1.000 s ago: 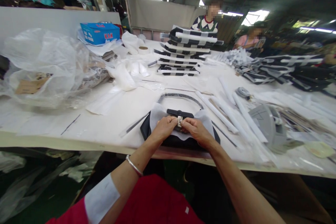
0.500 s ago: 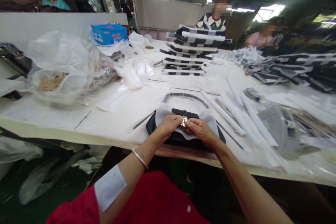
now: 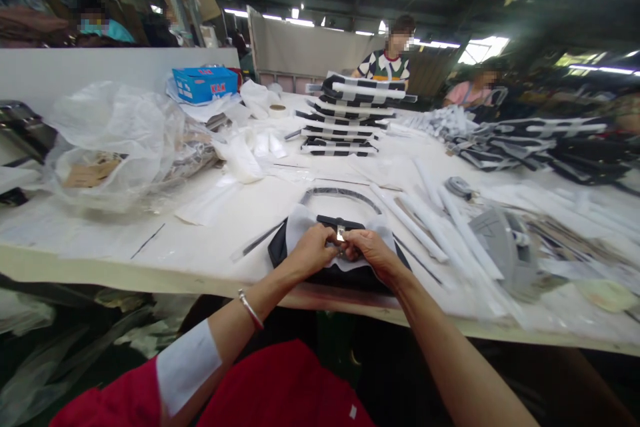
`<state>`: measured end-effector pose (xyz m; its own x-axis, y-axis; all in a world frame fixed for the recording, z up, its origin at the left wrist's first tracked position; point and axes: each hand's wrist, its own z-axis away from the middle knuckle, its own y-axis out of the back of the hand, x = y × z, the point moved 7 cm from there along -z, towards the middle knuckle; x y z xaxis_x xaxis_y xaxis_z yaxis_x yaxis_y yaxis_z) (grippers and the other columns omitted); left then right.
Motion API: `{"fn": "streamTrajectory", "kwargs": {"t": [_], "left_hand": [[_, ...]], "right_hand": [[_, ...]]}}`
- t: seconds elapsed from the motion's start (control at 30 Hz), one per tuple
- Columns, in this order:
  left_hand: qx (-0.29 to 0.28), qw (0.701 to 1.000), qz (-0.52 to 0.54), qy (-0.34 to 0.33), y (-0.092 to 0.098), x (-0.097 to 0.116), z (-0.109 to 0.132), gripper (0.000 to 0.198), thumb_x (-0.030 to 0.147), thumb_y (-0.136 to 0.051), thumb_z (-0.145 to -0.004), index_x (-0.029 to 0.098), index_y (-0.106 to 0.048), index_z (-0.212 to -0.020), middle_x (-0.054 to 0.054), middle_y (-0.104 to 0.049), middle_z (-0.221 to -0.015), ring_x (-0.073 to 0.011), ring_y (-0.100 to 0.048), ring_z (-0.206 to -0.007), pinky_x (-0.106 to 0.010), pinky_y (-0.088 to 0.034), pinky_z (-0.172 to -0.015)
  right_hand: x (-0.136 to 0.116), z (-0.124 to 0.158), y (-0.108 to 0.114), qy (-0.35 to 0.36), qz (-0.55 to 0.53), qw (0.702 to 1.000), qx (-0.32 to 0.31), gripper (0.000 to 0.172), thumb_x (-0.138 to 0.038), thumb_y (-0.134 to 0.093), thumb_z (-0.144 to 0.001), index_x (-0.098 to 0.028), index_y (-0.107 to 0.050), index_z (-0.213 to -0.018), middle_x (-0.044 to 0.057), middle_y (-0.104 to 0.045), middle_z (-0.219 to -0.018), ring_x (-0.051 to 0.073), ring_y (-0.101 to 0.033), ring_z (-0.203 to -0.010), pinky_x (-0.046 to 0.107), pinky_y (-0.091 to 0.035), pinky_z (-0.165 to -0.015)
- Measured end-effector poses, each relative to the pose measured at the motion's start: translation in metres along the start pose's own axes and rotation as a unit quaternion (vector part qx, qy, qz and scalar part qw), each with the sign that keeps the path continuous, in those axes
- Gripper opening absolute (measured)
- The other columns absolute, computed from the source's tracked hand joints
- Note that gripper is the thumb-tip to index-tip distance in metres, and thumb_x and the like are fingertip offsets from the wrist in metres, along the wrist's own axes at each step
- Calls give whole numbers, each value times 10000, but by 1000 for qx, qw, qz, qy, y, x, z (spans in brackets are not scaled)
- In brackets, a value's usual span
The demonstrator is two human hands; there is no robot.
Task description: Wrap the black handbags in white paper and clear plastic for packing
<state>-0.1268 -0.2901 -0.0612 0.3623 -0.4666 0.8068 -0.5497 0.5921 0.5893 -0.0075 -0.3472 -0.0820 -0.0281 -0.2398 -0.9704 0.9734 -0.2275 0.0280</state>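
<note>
A black handbag (image 3: 367,278) lies at the table's front edge, its wrapped handle (image 3: 345,193) arching away from me. White tissue paper (image 3: 299,221) covers part of it, under a black strap (image 3: 327,221) with a shiny metal clasp (image 3: 341,232). My left hand (image 3: 316,248) is closed at the clasp's left side, fingers bent; what lies under its fingertips is hidden. From the right, my right hand (image 3: 369,250) pinches the lower part of the clasp between thumb and fingers.
Wrapped bags (image 3: 345,127) are stacked at the back, with a person (image 3: 387,63) behind them. White tubes (image 3: 450,233) and a grey tape dispenser (image 3: 505,247) lie to the right. Clear plastic (image 3: 115,147) and a blue box (image 3: 205,85) are at left.
The view has tilted up and shifted slightly right. My left fingers have moved off the clasp's top to its lower left; my right hand remains at the clasp.
</note>
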Motion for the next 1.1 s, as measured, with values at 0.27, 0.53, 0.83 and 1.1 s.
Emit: {"fn": "streamTrajectory", "kwargs": {"t": [0.27,0.53,0.83,1.1], "left_hand": [[-89,996,-19,27,4,12,-15,129,71,-582,-661,194,-573,-625,-53,-644,-699,-248,-651,-832,-373,-483,-863],[-138,886,413,161,-16,-9,-12,243,347,-614,-777,116,-675,-821,-46,-658,-739,-91,-571,-615,-186,-415,-552],[-142,810,536,192,-31,-20,-17,299,325,-824,-637,99,-697,-787,-6,-590,-645,-68,-492,-574,-185,-344,-525],[-145,729,637,205,-36,-28,-11,187,200,-825,-712,84,-693,-775,-17,-612,-660,-77,-541,-601,-195,-393,-572]], "right_hand": [[2,2,3,2,-28,999,16,346,-479,-688,-716,-143,-644,-646,-4,-596,-535,101,-491,-497,250,-369,-540],[3,5,2,18,-5,1000,12,388,-527,-689,-719,-146,-648,-652,13,-611,-558,107,-503,-521,254,-393,-559],[3,6,-1,28,6,1000,1,424,-572,-679,-741,-148,-675,-742,30,-647,-688,113,-519,-577,261,-418,-587],[3,9,-3,59,98,993,19,398,-531,-621,-838,-160,-651,-698,7,-632,-633,119,-523,-588,250,-411,-593]]}}
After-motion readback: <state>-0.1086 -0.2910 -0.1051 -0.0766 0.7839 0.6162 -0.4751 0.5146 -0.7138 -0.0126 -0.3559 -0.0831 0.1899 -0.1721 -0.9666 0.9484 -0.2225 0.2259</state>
